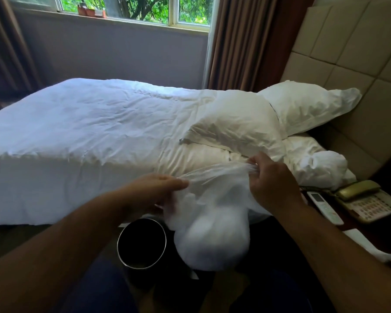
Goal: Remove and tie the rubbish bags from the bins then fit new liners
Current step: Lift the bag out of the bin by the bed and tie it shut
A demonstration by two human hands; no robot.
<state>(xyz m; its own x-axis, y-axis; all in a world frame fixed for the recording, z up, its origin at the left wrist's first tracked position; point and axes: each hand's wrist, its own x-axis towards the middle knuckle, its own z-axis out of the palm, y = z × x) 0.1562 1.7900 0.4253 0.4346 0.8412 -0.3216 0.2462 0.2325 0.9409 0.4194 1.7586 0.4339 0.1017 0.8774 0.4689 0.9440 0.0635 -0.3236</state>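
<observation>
A full white rubbish bag point(212, 240) hangs in the air in front of the bed, its round bottom blurred. My left hand point(154, 190) pinches one stretched corner of the bag's top at the left. At the right, my right hand point(271, 179) grips the other gathered corner, a little higher. The plastic is pulled taut between the two hands. Below and to the left of the bag, a round dark bin point(141, 243) with a metal rim stands on the floor with no liner visible inside.
A bed point(77, 132) with a white duvet and several white pillows point(242, 129) fills the middle. At the right, a bedside table carries a telephone point(366, 202) and a white remote control point(324, 206). Behind are a window, brown curtains and a padded headboard.
</observation>
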